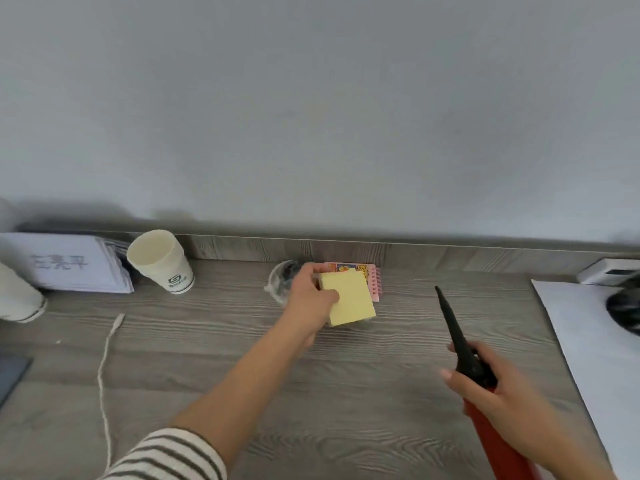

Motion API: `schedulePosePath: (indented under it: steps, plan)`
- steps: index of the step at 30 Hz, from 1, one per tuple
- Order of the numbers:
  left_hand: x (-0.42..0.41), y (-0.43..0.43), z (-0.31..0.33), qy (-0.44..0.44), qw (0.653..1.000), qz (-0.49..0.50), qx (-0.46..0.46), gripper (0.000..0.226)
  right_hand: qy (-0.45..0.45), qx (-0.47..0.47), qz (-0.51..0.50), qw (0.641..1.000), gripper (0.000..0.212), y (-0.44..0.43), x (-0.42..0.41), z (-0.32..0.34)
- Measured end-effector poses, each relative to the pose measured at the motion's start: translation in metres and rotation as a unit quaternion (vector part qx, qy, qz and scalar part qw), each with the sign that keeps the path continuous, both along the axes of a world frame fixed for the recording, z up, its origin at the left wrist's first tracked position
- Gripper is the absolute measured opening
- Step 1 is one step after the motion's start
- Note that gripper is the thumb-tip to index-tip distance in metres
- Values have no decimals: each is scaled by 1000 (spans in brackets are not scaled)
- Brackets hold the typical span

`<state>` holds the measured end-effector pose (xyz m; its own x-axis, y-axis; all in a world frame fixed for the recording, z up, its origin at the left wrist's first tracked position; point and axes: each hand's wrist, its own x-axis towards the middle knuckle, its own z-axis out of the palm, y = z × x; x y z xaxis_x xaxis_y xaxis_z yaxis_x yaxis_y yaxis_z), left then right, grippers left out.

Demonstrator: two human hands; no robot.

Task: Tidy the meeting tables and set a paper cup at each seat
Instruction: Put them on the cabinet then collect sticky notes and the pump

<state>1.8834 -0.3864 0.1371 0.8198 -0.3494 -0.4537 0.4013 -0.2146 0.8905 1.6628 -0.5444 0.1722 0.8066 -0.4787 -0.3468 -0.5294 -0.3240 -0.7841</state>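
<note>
- While we grip the yellow pad (349, 299) in our left hand (308, 296), thumb on its top face and fingers curled at its far corner, it sits at the back middle of the table (346, 393). It overlaps the near-left part of a pink spiral notebook (375, 284). We cannot tell whether it rests on the notebook or hangs just above it.
- The notebook lies against the back rail, its spiral binding running front to back along its right side. The pad is turned slightly askew to it.
- We judge the next move is squaring the pad to the notebook. That falls to the left hand, which is right at the pair.
- Our right hand (498, 386) is well apart, to the right and nearer us. Its fingers wrap a red-handled tool (457, 334) whose black tip points toward the rail, so it is not free.
- A clear glass object (280, 278) sits just beside the left hand, partly hidden.
- One paper cup (161, 261) stands upright at back-left beside a stack of papers (65, 261), nearer the left hand.
</note>
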Motion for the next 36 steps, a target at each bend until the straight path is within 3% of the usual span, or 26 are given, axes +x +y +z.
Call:
schedulePosePath:
  steps: [4,7,10,13,16,19,26,32,36]
  plan:
    - [29,-33,-13,-94,991,-64,71,43,-26,-19,-43,999,39,-9,4,5]
    - [44,-43,-24,-210,954,-123,176,41,-50,-15,-74,996,27,-16,11,9]
    - [42,-39,-29,-369,873,-174,267,41,-74,-17,-103,992,25,-24,26,13]
    - [26,-28,-33,-531,762,-228,292,35,-106,-46,-112,987,31,-38,55,13]
    - [12,-19,-37,-568,703,-277,328,31,-146,-85,-97,981,38,-50,97,5]
    - [11,-16,-43,-521,717,-305,347,30,-185,-75,-73,977,48,-50,140,-9]
    - [21,-18,-48,-532,736,-273,317,29,-224,-87,-69,968,51,-43,173,-41]
    - [21,-20,-47,-529,732,-279,327,27,-169,-136,-68,974,58,-45,165,-50]
    - [10,-8,-36,-527,756,-246,300,37,-169,-158,-64,971,77,-48,157,-50]
